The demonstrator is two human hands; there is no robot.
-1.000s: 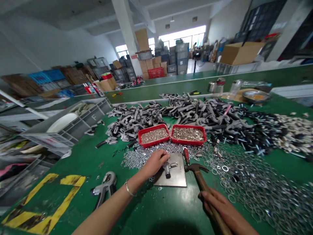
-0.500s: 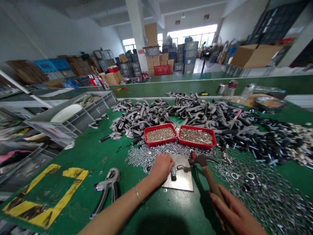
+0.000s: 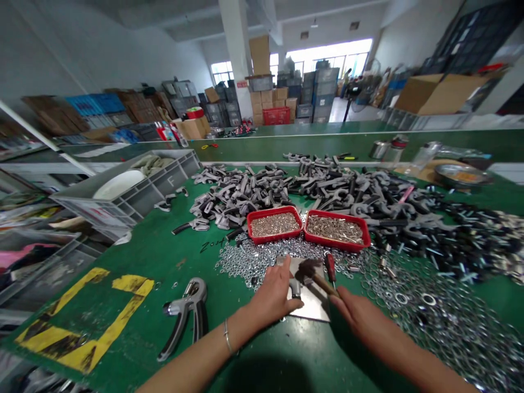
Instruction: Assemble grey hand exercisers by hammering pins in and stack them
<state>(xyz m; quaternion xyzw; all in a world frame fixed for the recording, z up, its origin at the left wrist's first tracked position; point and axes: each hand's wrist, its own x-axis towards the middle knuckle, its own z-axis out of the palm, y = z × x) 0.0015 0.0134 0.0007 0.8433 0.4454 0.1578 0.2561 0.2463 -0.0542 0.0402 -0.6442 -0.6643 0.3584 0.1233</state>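
Two hands point(image 3: 275, 295); one hammer point(image 3: 319, 279); two red trays point(image 3: 270, 209).

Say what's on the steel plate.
A hammer head and a small metal fitting lie on the steel plate; the left hand covers part of it, hiding whatever is beneath.

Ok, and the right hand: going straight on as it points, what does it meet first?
The hammer handle, most likely, just ahead of the right hand; depth is hard to judge from this view.
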